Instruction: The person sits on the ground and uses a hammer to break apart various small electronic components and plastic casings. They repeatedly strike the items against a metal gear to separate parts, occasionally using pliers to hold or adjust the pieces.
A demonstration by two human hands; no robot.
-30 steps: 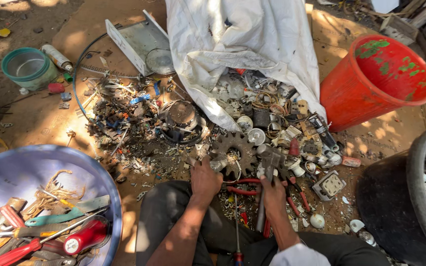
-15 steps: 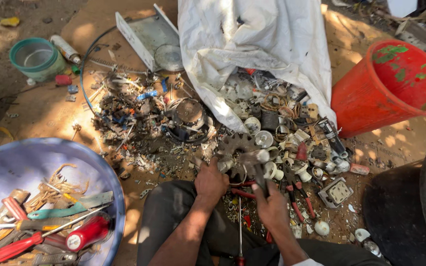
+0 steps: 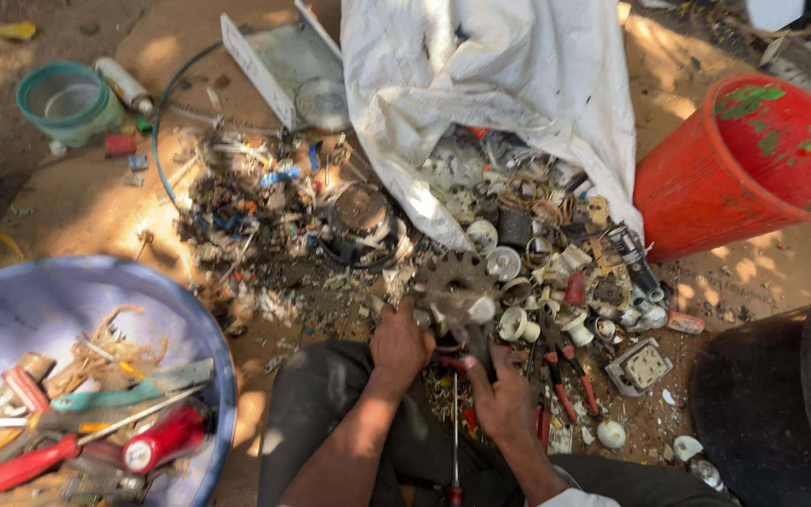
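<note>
Scrap everywhere, and at dead centre the left hand (image 3: pixel 399 345) is clamped on a rusty gear (image 3: pixel 452 279), while the right hand (image 3: pixel 502 399) is closed round a dark tool handle (image 3: pixel 474 340) aimed at it. Gear looks heavy, stiff, gritty; best held by its toothed rim. Red bucket (image 3: pixel 743 169) at two o'clock, blue tub (image 3: pixel 39 300) at eight

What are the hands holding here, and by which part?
Both the left hand and right hand close on a small grey metal part below the rusty gear; the exact spot of the hold cannot be told.
</note>
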